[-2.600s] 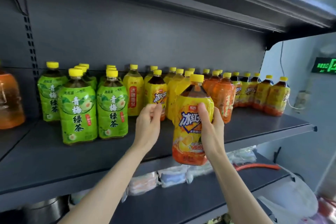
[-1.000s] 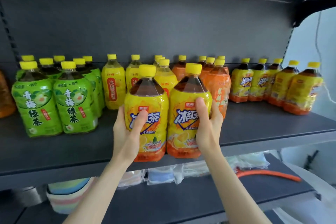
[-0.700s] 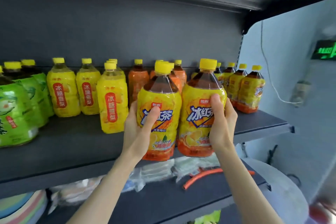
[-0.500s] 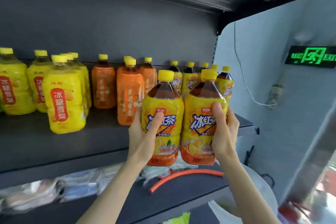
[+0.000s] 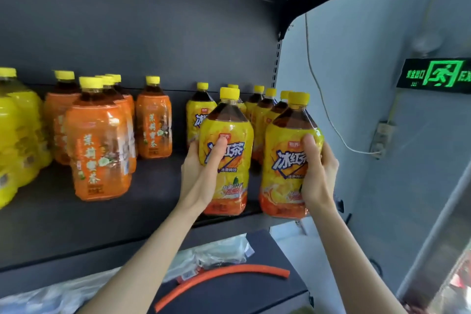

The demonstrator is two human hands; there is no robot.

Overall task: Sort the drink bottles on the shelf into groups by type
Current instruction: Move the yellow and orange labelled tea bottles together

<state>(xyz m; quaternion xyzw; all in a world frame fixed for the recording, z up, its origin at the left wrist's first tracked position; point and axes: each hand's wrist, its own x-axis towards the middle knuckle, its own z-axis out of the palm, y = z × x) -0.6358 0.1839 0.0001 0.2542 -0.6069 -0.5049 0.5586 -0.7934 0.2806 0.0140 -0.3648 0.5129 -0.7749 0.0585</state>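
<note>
Now, left hand (image 5: 201, 176) gripping one iced tea bottle (image 5: 229, 132), right hand (image 5: 319, 176) gripping the other bottle (image 5: 285, 140) at the front edge of the shelf (image 5: 76, 222), let's set both upright beside the matching group (image 5: 262, 115).

Blurred yellow bottles (image 5: 17, 140) at left edge

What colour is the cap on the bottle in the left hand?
Yellow cap; best in the head view.

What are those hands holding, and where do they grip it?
The left hand grips the left iced tea bottle and the right hand the right iced tea bottle, each round its labelled middle.
</note>
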